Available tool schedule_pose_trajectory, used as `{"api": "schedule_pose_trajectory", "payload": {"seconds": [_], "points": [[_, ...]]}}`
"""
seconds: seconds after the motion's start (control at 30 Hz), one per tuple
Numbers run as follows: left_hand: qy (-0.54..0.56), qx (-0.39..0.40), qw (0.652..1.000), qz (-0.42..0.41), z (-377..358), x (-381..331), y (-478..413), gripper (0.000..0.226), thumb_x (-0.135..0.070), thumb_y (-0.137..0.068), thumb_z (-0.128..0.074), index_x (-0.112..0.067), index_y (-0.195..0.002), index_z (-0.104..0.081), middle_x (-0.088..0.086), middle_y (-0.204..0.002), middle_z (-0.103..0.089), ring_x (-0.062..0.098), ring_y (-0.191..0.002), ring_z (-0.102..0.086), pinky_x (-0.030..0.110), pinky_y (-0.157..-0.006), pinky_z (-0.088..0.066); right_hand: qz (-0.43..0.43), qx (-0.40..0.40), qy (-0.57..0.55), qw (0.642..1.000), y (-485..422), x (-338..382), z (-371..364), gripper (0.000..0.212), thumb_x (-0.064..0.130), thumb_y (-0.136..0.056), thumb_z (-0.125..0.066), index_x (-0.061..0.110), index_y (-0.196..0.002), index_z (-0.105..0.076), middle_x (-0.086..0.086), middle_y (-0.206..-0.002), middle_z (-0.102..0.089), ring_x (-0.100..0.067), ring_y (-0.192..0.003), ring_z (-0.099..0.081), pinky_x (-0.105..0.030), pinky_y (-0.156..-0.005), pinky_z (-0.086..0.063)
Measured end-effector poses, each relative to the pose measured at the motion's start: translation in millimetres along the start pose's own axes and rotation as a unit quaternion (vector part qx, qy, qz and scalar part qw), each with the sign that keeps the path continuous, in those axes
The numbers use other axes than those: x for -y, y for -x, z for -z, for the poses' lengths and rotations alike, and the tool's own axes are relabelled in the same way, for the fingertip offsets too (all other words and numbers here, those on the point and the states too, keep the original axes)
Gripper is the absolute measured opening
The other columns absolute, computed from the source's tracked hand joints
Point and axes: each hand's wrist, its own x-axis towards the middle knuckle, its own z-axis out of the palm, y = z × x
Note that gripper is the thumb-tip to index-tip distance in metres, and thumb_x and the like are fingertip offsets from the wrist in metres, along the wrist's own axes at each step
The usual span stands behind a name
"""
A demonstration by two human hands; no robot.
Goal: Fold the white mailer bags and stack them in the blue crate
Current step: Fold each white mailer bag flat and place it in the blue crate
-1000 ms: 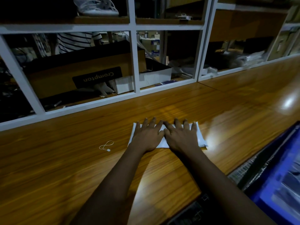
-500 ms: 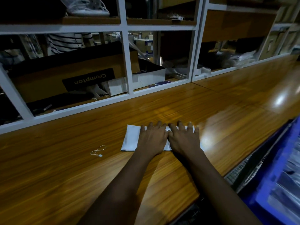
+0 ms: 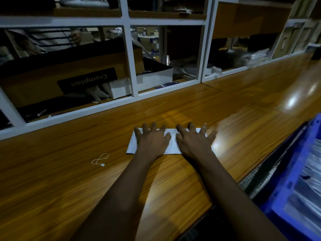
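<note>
Under your fingers: the white mailer bag (image 3: 171, 143) lies flat on the wooden counter (image 3: 69, 180), folded into a narrow strip, and that is where the task's thing sits right now.

Left hand (image 3: 152, 141): fingers spread wide and flat, palm down on the left half of the strip; you grip nothing, you press, and I read that as pinning the fold so it cannot spring open.

Right hand (image 3: 193, 142): the same, splayed and flat on the right half, fingertips reaching the far edge; its little finger looks to hang just past the bag's right end.

Between your thumbs: a bare patch of white shows, so the hands sit side by side, near each other but apart.

Left of your left fingers: the bag's corner pokes out uncovered, and it looks flat already.

Further left of your fingers: a small looped string tag (image 3: 100, 160) lies on the wood, well apart from the bag and out of your way.

Right of your right fingers, and lower: the blue crate (image 3: 293, 185) waits beside the counter's edge, pale bags already lying in it, though blurred.

Why this hold: two flat palms crease slippery plastic evenly.

Next, as I judge it: pinch the strip and carry it right to the crate.
</note>
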Motion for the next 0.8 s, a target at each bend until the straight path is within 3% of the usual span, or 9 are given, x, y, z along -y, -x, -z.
{"api": "schedule_pose_trajectory", "payload": {"seconds": [0.07,0.17,0.27,0.37,0.5,0.6,0.7,0.8], "points": [[0.006,0.009,1.0,0.028,1.6,12.0,4.6,0.053,-0.048,-0.104,-0.025,-0.029,-0.153,-0.03,0.011,-0.161,-0.023,0.042,-0.146,-0.018,0.06,-0.117,-0.013,0.003,-0.008,0.001,1.0,1.6,4.1,3.1,0.049,0.044,-0.104,-0.028,0.031,-0.152,-0.033,-0.015,-0.161,-0.027,-0.057,-0.145,-0.009,-0.078,-0.108,-0.007],[-0.001,-0.003,1.0,0.005,2.7,8.6,13.6,0.052,-0.041,-0.105,-0.025,-0.022,-0.153,-0.032,0.017,-0.159,-0.025,0.043,-0.144,-0.021,0.055,-0.115,-0.022,0.044,-0.019,0.006,0.999,3.1,16.2,4.6,0.056,0.044,-0.097,-0.023,0.021,-0.137,-0.055,-0.018,-0.148,-0.047,-0.053,-0.137,-0.034,-0.074,-0.107,-0.02],[-0.013,-0.017,1.0,-0.02,2.8,6.6,17.3,0.05,-0.036,-0.105,-0.024,-0.018,-0.152,-0.034,0.017,-0.16,-0.025,0.04,-0.144,-0.024,0.049,-0.114,-0.03,0.108,-0.007,0.015,0.994,2.5,26.2,2.5,0.069,0.045,-0.091,-0.008,0.019,-0.134,-0.055,-0.015,-0.146,-0.05,-0.043,-0.128,-0.046,-0.065,-0.103,-0.033],[-0.008,0.028,0.999,-0.045,2.4,22.9,16.7,0.053,-0.038,-0.107,-0.021,-0.018,-0.156,-0.019,0.011,-0.163,-0.017,0.035,-0.148,-0.017,0.049,-0.118,-0.023,0.165,0.007,0.012,0.986,-1.9,30.7,2.4,0.084,0.047,-0.085,0.008,0.023,-0.149,-0.04,-0.003,-0.158,-0.038,-0.034,-0.138,-0.038,-0.061,-0.108,-0.029],[-0.018,0.065,0.996,-0.062,1.9,30.2,14.2,0.056,-0.037,-0.108,-0.018,-0.018,-0.158,-0.005,0.01,-0.166,-0.003,0.032,-0.151,-0.004,0.052,-0.12,-0.011,0.176,0.053,0.007,0.983,-9.4,31.4,2.8,0.084,0.053,-0.086,0.012,0.024,-0.16,-0.014,0.002,-0.167,-0.016,-0.031,-0.152,-0.017,-0.061,-0.114,-0.02],[0.0,0.073,0.996,-0.047,2.3,28.7,16.1,0.056,-0.039,-0.107,-0.016,-0.019,-0.158,-0.002,0.011,-0.165,0.002,0.032,-0.152,0.001,0.055,-0.121,-0.006,0.183,0.053,0.04,0.981,-6.1,30.9,-0.3,0.068,0.047,-0.098,0.002,0.024,-0.161,-0.01,0.001,-0.168,-0.01,-0.033,-0.153,-0.012,-0.064,-0.115,-0.017],[0.002,0.08,0.996,-0.042,2.8,28.2,17.6,0.057,-0.04,-0.107,-0.015,-0.02,-0.158,0.001,0.012,-0.165,0.005,0.035,-0.151,0.005,0.057,-0.12,-0.004,0.185,0.055,0.05,0.98,-4.2,30.8,0.2,0.088,0.052,-0.083,0.017,0.024,-0.16,-0.013,0.001,-0.168,-0.011,-0.034,-0.152,-0.013,-0.064,-0.114,-0.018],[-0.009,0.077,0.997,-0.031,3.0,27.1,16.9,0.058,-0.041,-0.107,-0.016,-0.02,-0.158,0.0,0.014,-0.165,0.002,0.043,-0.149,0.002,0.061,-0.117,-0.006,0.172,0.061,0.022,0.983,-7.3,31.7,3.1,0.068,0.049,-0.099,0.001,0.025,-0.16,-0.013,0.002,-0.168,-0.011,-0.032,-0.152,-0.014,-0.061,-0.113,-0.02]]}}
